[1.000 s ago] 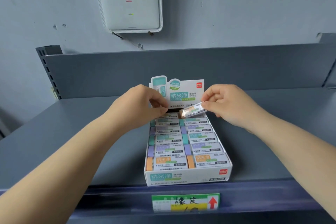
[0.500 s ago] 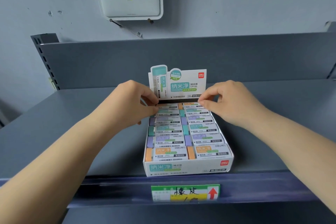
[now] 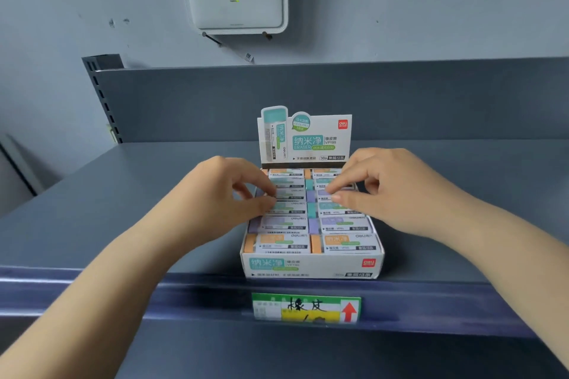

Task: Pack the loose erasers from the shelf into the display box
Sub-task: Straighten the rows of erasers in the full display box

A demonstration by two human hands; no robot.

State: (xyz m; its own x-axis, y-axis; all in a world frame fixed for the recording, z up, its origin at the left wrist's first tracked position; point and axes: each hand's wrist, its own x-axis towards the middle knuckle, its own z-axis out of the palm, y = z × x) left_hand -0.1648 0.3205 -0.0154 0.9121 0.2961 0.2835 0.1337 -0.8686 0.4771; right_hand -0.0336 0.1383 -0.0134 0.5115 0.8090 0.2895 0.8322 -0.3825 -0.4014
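White display box [image 3: 311,268]; orange, purple, teal erasers [image 3: 284,243]; grey shelf [image 3: 123,209].

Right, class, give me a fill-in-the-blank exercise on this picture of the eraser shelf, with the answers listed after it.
1. The display box stands on a grey ____.
2. The erasers lie in ____ columns inside it.
3. The front row of erasers has ____ ends.
4. On the price label below the box, the red arrow points ____.
The left hand and right hand both reach over the erasers in the box.

Missing words: shelf; two; orange; up
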